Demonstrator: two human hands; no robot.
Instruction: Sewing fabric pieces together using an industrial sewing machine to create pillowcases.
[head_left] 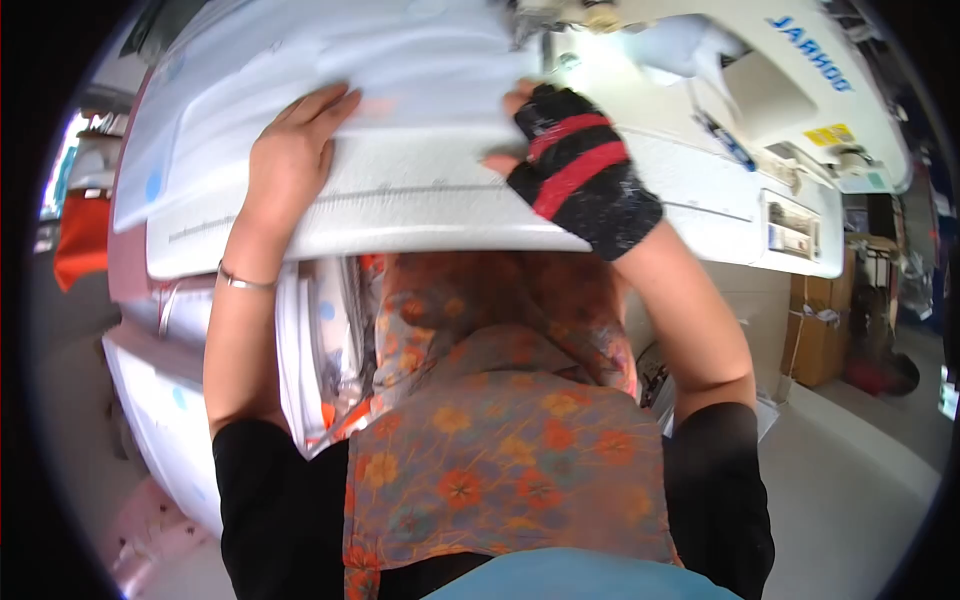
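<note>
Pale bluish-white cloth with faint blue spots spreads over the far left of the white sewing table. My left hand lies on the cloth, its fingers stretched out together. My right hand, in a black and red fingerless glove, rests at the cloth's right side near the needle area of a white sewing machine. The thumb and fingers there stand apart, somewhat blurred by motion. Neither hand visibly grips the cloth. The parts around the needle are cut off and unclear at the top edge.
A ruler scale runs along the table's near edge. At right, small tools lie by the machine, and a tray is set into the tabletop. More white spotted cloth hangs or lies at lower left. Cardboard boxes stand at right.
</note>
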